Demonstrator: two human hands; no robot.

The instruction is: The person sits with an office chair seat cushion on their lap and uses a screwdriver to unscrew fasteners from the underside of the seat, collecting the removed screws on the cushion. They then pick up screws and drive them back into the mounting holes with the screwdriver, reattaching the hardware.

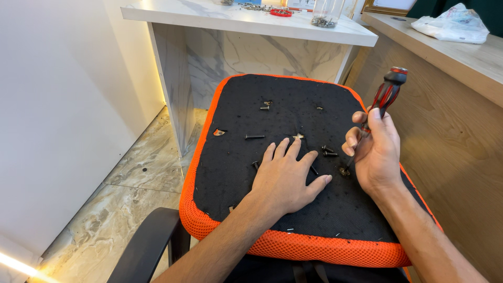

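A white marble-look counter [246, 21] stands at the top, and a wooden desk [461, 63] runs down the right side with a crumpled white plastic bag [453, 23] on its top. Between them lies an upturned chair seat [272, 157], its black underside facing up and edged all round with orange mesh. A black armrest [144, 246] pokes out below the seat's near left corner. The floor [131, 178] to the left is beige marble tile.

The left hand [288, 178] lies flat, palm down, on the middle of the black underside, fingers spread apart and holding nothing. The right hand [374, 149] sits near the seat's right edge, closed around a screwdriver [385, 99] with a red and black handle. The handle sticks up and tilts toward the far right, while the shaft points down to a screw with a washer [344, 171] on the black surface, just beside the left hand's thumb.

Loose black screws are scattered on the underside: a long one [254, 137] left of centre, two short ones [329, 151] close to the right hand's fingers, and a small pair [266, 105] toward the far edge. A small tear [219, 132] near the seat's left edge shows orange beneath.

On the counter's far edge stand a clear jar [326, 13] and a small red dish [281, 12].
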